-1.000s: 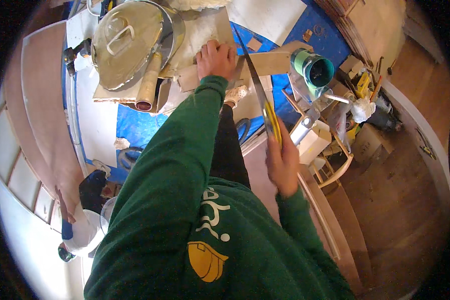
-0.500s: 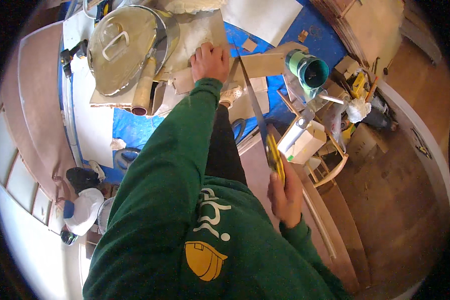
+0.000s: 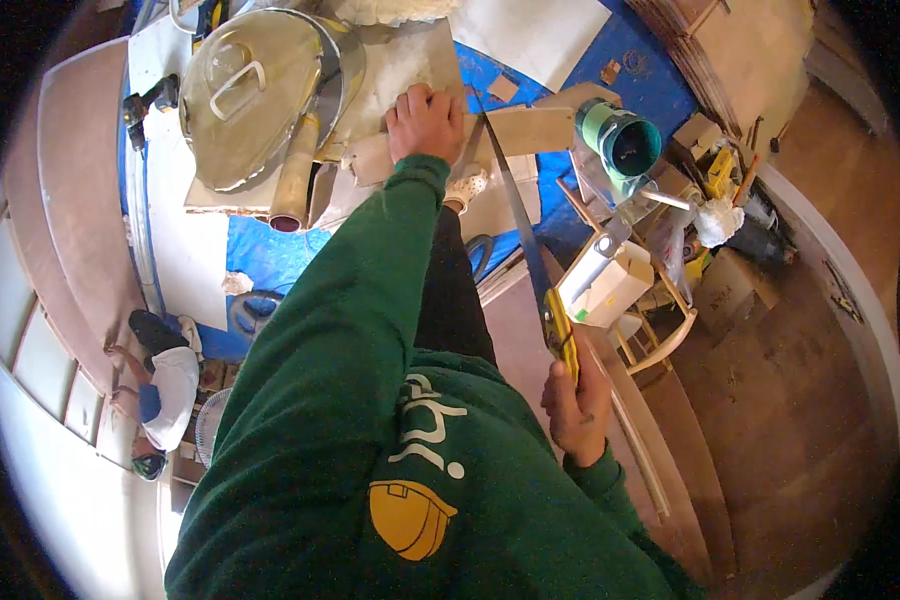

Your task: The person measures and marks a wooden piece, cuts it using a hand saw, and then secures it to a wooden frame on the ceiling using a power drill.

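A hand saw with a yellow-and-black handle and a long thin blade is gripped in my right hand, low on the right. The blade points up and away, its far part crossing the strip of wooden board. My left hand bears down on this board just left of the blade, its fingers curled over it. Whether the teeth are inside the wood cannot be made out. Under my left forearm, a patterned shoe or sock shows beside the board.
Left of my hand stand a large lidded pot and a cardboard tube. A green cylindrical container, a white-topped carton and a wooden stool are on the right. Blue sheeting covers the floor. Another person bends at far left.
My right hand and the saw have moved back toward me, down the picture. The left hand keeps its place on the board. The person at far left has shifted posture.
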Tool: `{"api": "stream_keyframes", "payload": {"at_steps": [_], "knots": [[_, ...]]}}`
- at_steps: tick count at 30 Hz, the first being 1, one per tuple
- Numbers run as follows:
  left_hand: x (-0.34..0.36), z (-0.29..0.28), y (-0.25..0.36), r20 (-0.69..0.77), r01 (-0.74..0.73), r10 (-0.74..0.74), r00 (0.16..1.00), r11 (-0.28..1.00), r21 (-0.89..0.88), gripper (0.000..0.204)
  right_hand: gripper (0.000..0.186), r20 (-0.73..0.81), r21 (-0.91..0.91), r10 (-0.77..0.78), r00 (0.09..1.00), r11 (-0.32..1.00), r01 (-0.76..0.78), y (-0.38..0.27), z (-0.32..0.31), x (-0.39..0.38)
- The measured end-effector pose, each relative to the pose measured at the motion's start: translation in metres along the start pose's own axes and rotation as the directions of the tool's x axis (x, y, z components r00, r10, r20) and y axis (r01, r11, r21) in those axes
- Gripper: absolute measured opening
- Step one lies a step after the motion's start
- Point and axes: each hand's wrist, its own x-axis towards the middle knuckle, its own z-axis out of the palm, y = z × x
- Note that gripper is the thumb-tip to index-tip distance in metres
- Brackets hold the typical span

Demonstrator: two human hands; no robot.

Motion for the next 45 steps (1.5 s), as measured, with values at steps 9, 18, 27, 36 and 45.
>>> {"api": "stream_keyframes", "payload": {"at_steps": [9,18,27,36,45], "knots": [[0.004,0.005,0.000,0.034,-0.027,0.027,0.999,0.999,0.021,0.020,0.050,-0.100,-0.124,-0.377,0.921,0.923,0.365,-0.018,0.071,0.202],[0.000,-0.003,0.001,0.006,-0.010,0.010,1.000,1.000,-0.018,0.020,0.049,-0.001,0.014,-0.002,1.000,1.000,0.002,0.002,0.008,0.017],[-0.002,0.004,0.002,0.034,-0.006,0.006,0.999,1.000,0.008,0.021,0.047,-0.104,-0.120,-0.341,0.934,0.937,0.329,-0.017,0.066,0.177],[0.000,-0.005,0.000,0.025,0.008,-0.007,1.000,1.000,-0.017,0.021,0.052,-0.039,-0.069,0.002,0.999,0.998,-0.005,0.019,0.013,0.034],[0.009,0.004,-0.006,-0.022,-0.002,0.003,1.000,1.000,0.025,0.021,0.048,0.004,-0.096,-0.099,0.995,0.990,0.098,-0.002,0.035,0.090]]}}
